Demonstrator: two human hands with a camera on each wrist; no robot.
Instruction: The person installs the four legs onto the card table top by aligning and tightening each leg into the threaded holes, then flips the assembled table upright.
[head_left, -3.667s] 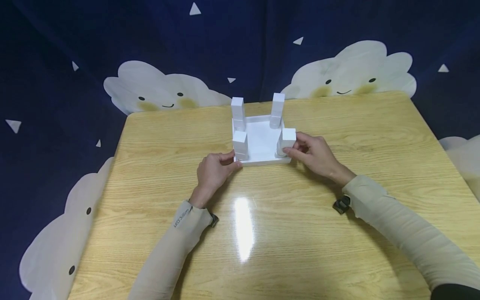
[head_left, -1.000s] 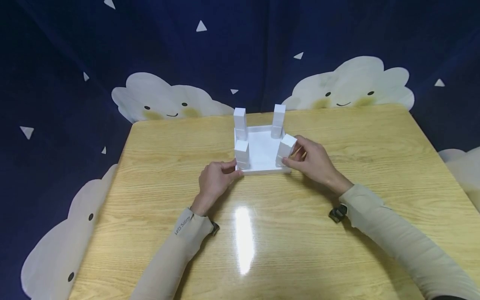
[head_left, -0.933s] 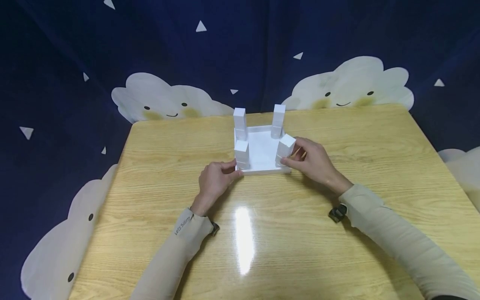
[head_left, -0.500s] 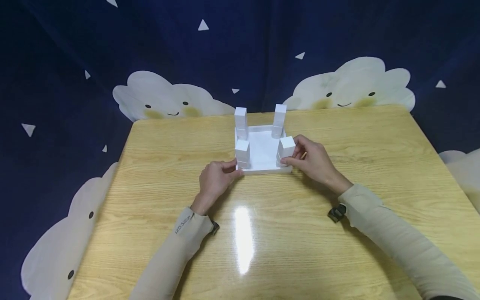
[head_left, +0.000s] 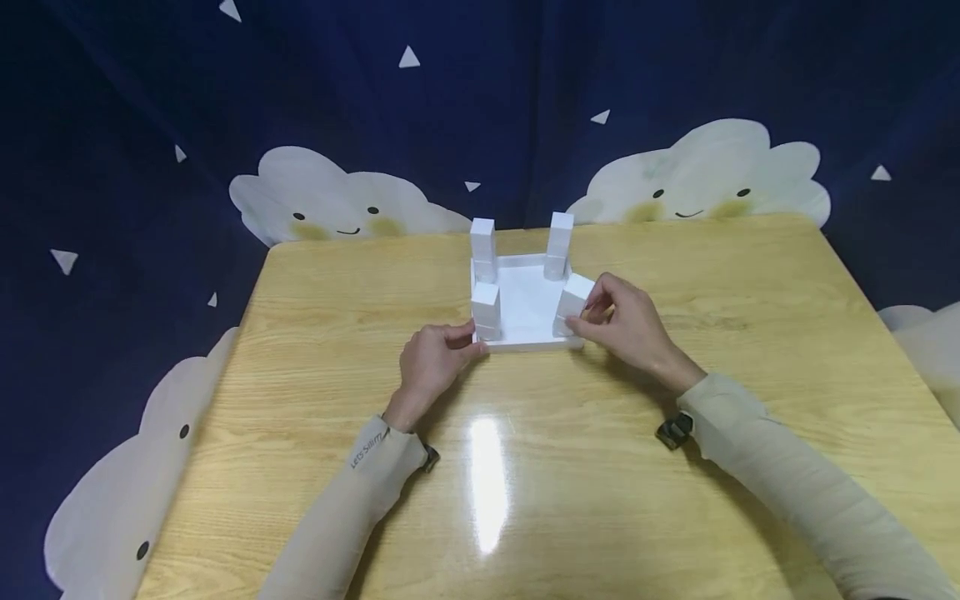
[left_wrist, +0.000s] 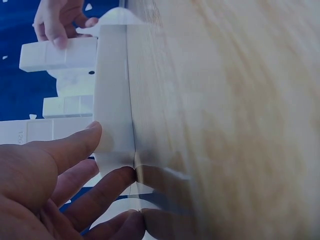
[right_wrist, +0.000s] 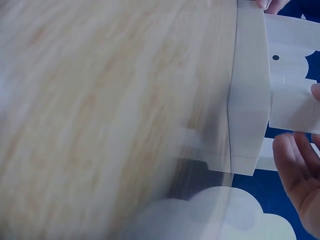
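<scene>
A white, shallow-rimmed base (head_left: 534,344) lies on the table with a square white leg rising at each corner. My left hand (head_left: 431,362) grips its near left corner; in the left wrist view the thumb (left_wrist: 82,145) lies on the rim wall and fingers reach the bottom edge. My right hand (head_left: 630,325) pinches the near right leg (head_left: 575,298), which stands turned at an angle to the base. Upright at the other corners are the near left leg (head_left: 486,310), far left leg (head_left: 483,242) and far right leg (head_left: 559,237). Some right fingertips are hidden behind the held leg.
The wooden table (head_left: 337,308) carries the base near its far edge. Behind it hangs a dark blue curtain (head_left: 495,100) with clouds and triangles. A bright light reflection (head_left: 487,483) shows on the tabletop.
The near right leg has twisted back and forth in my right hand: angled a second ago, squared half a second ago, angled again now. My left hand keeps its hold on the corner.
</scene>
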